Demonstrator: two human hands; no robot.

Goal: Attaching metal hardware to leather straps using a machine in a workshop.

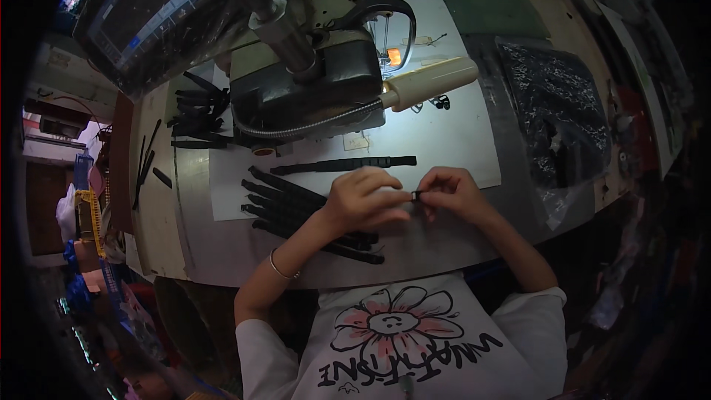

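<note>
In front of my chest, both hands meet over a small black piece (416, 195) with a light spot on it; its exact kind is too small to make out. My right hand (453, 192) pinches it between thumb and fingertips. From the other side, the closed fingertips of my left hand (366, 200) grip its left end. Just beyond my hands a black strap (348, 165) with a thicker middle lies across the white sheet. Under and beside my left forearm, several similar black straps (285, 200) fan out, partly hidden by the arm.
A sewing machine (311, 81) with a lit lamp and pale handle stands over the white sheet (466, 148). Left of it lie a pile of black straps (198, 111) and a screen (148, 15). A clear plastic bag of dark items (555, 111) is at the right.
</note>
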